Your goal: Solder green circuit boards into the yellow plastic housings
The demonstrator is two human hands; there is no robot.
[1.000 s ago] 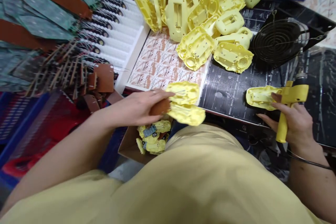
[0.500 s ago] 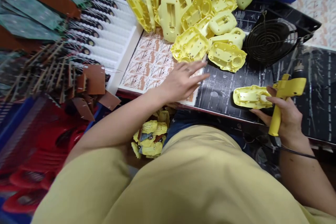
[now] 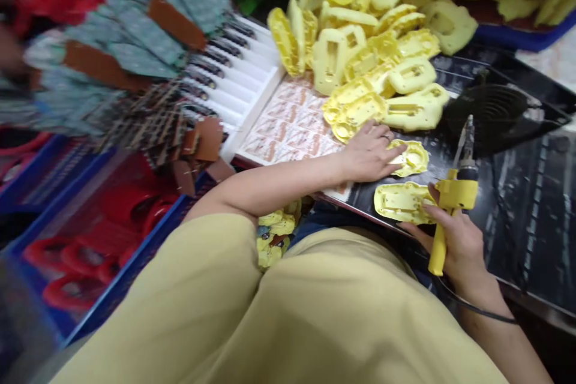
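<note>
My left hand (image 3: pixel 369 153) lies over a yellow plastic shell (image 3: pixel 416 159), its fingers on the left part and partly hiding it. My right hand (image 3: pixel 459 240) is wrapped round the handle of a yellow soldering gun (image 3: pixel 455 192), whose metal tip points up and away from me. A cable runs from the handle's lower end past my wrist. Fingers of that same hand also touch the right end of a second yellow shell (image 3: pixel 400 203), lying open side up near the table's front edge. A heap of similar yellow shells (image 3: pixel 360 60) is beyond my left hand.
A dark round fan (image 3: pixel 488 108) stands at the right rear. At left, a white ribbed tray (image 3: pixel 245 81) holds wired parts beside circuit boards (image 3: pixel 153 126). Blue crates (image 3: pixel 96 306) contain red parts (image 3: pixel 81 255). Another blue bin (image 3: pixel 517 39) is at the back right.
My left hand has moved right onto a shell and brought it from the heap's edge towards me. My right hand has shifted left with the soldering gun and the second shell. The view has swung.
</note>
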